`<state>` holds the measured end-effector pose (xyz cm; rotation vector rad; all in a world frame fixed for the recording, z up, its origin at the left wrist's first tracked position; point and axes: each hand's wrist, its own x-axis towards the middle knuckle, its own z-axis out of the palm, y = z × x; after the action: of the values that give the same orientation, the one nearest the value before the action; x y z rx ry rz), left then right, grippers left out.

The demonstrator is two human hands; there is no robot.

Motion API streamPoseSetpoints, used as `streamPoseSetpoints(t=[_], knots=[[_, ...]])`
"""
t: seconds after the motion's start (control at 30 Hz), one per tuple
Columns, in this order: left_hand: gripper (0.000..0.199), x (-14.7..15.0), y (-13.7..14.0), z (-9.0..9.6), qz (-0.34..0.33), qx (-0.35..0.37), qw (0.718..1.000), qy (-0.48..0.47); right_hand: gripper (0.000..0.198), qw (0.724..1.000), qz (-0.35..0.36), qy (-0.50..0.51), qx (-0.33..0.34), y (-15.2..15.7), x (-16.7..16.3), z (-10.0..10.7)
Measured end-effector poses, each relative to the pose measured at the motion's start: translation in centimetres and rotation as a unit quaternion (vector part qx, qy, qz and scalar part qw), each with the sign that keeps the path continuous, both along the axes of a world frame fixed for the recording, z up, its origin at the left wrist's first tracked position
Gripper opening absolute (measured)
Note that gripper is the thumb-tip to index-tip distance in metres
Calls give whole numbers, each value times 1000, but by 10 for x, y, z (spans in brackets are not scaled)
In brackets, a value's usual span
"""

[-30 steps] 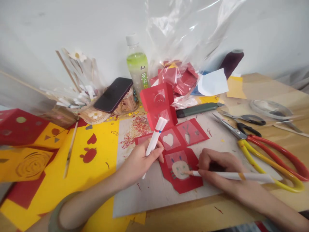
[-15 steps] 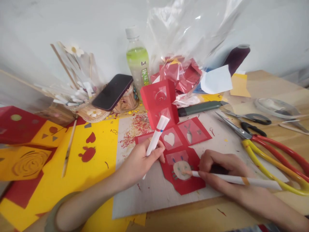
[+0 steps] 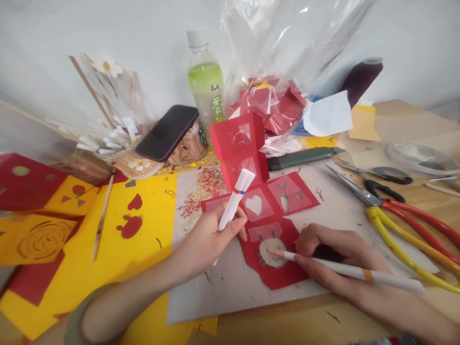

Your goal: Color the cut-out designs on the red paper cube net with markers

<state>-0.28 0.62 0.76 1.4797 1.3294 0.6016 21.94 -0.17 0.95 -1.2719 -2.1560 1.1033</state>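
Red cut-out card (image 3: 276, 210) lies unfolded on the grey board (image 3: 201, 299) in front of us, its far panels tilted up and its near panel flat, with clear film over the cut shapes. We can make out a heart in one panel and a round, pale face with two blue ears in the nearest.

Our right hand (image 3: 354, 249) is closed in a writing grip around an orange-tipped marker (image 3: 364, 272), thumb and forefinger pinching it near the nib; the tip is at the pale face, though we cannot tell whether it presses on it. Our left hand (image 3: 213, 235) is curled around a white pen (image 3: 235, 201) with blue and red on its band, and its fingertips are at the card's left edge.

To our left, yellow paper (image 3: 122, 254) bears red cut shapes. To our right lie the red-and-yellow-handled scissors (image 3: 373, 213). Beyond the card we see a green-grey cutter (image 3: 304, 158), an upright bottle (image 3: 205, 79) and a tilted phone (image 3: 168, 132).
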Motion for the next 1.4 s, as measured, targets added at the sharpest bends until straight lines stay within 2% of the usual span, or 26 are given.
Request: streamPoseSetpoints(t=[0.37, 0.73, 1.4], knots=[[16, -1, 1, -1, -4, 6, 1000, -15, 22, 1000, 16, 14, 4, 0, 2, -7], [15, 0, 1, 1, -1, 7, 1000, -15, 21, 1000, 6, 11, -12, 0, 2, -7], [16, 0, 0, 2, -4, 5, 1000, 3, 22, 999, 37, 25, -27, -1, 3, -6]])
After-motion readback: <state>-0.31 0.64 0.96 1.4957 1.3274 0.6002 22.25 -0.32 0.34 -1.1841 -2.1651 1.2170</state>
